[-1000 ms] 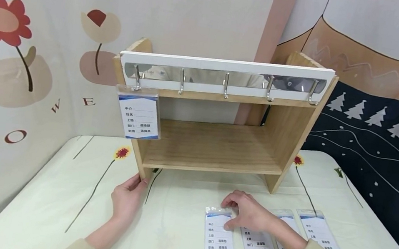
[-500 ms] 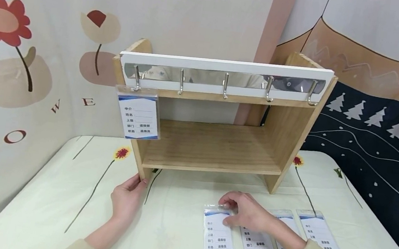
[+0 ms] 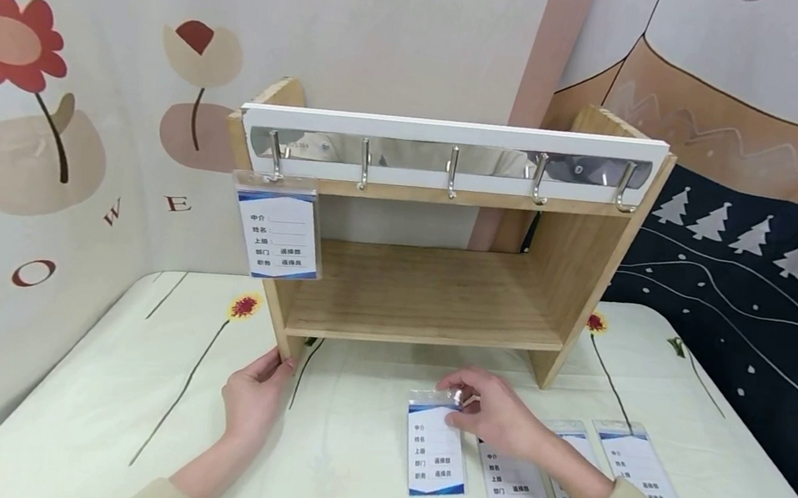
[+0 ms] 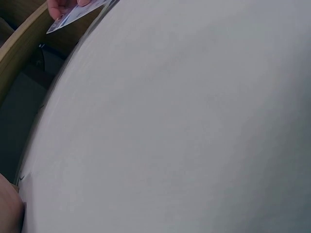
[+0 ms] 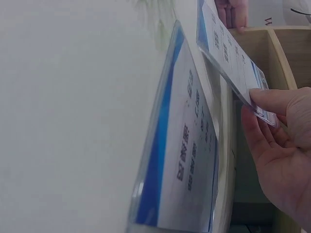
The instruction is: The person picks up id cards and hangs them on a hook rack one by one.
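My right hand [image 3: 502, 414] pinches the top end of a plastic-sleeved name badge [image 3: 434, 454], white with blue edges; in the right wrist view the thumb lies on its face and the fingers behind. That view shows the held badge [image 5: 231, 53] tilted up off the tablecloth. My left hand [image 3: 252, 398] grips the lower front corner of the wooden shelf's left side panel [image 3: 278, 317]. Another badge [image 3: 281, 235] hangs from the leftmost metal hook [image 3: 275, 155] of the white hook rail [image 3: 452, 131] across the shelf's top front.
More badges lie to the right: one beside the held badge [image 3: 513, 487], one partly behind the right forearm [image 3: 573, 449], and one farther right [image 3: 641, 470]. Several other hooks on the rail carry nothing. A flower-print tablecloth [image 3: 341, 460] covers the table; printed curtains hang behind.
My right hand has moved slightly up and away from me, and the pinched badge has risen with it, away from its place in the row. My left hand stays still.
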Motion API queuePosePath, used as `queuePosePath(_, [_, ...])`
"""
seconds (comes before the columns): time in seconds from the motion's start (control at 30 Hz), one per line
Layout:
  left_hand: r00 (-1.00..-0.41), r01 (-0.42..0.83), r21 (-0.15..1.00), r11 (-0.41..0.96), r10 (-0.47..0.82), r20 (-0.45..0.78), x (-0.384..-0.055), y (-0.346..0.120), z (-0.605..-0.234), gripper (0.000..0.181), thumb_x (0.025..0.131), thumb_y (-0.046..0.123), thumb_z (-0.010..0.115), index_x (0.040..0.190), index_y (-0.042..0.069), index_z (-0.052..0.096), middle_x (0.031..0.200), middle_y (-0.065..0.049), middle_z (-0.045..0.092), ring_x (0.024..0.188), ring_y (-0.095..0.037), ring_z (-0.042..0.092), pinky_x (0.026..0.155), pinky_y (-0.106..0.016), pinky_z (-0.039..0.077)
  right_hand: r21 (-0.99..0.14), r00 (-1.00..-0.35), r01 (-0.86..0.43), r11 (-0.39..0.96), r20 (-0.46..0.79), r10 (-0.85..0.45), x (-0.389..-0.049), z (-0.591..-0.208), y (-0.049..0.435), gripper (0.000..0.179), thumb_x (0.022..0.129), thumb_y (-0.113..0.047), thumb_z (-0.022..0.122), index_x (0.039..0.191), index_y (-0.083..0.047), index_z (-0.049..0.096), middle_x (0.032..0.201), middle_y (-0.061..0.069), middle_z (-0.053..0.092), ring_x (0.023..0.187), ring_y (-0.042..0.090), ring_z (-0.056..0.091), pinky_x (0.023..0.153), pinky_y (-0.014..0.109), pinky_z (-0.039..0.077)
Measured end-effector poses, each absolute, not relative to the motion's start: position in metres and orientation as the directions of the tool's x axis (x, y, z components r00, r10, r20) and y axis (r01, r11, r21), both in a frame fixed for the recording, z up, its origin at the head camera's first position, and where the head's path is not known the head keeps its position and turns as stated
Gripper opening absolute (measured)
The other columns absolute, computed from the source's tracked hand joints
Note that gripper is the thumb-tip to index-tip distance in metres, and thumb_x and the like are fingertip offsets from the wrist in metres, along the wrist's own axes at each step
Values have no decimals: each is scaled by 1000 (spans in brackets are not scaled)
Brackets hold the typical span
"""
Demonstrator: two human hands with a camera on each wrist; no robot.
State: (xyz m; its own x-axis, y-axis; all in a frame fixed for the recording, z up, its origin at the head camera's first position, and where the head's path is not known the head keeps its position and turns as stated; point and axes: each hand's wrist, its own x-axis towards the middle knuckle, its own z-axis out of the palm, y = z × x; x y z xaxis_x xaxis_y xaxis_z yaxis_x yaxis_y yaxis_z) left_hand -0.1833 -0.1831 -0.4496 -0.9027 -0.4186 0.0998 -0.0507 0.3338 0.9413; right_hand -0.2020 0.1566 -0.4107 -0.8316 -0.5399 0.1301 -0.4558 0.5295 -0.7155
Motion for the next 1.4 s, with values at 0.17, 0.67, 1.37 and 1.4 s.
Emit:
queuePosePath(0.17, [-902,-48,941,335,-420,103,-183,-183,-449,39,101,14,64,137,-1,62,128,-20,66,118,-32,66,90,-26,55,-733,-819,-477,486,170,-548,-202,-409,155,35,91,0,75,124,-7,67,113,-3,66,100,15,63,85,28,57])
queuePosePath(0.67, [-900,-70,936,345,-427,90,-182,-183,-447,40,101,16,64,137,-1,63,128,-20,67,119,-33,66,89,-21,53,-773,-805,-510,377,274,-526,-201,-401,150,36,91,10,69,124,-7,67,118,4,64,106,21,62,88,27,57])
queuePosePath(1.37, [-900,-72,936,343,-427,87,-180,-182,-445,39,102,17,64,137,1,63,127,-19,67,120,-32,65,92,-28,54,-654,-671,-714,250,538,-510,-205,-370,134,37,87,18,69,116,-5,70,110,5,68,100,22,67,84,30,60])
queuePosePath(1.4, [-900,-72,936,345,-427,87,-180,-182,-445,39,102,17,64,137,1,63,127,-19,67,120,-32,65,92,-28,54,-650,-665,-721,241,551,-504,-205,-368,132,37,87,19,69,116,-5,70,110,5,68,100,22,67,84,30,60])
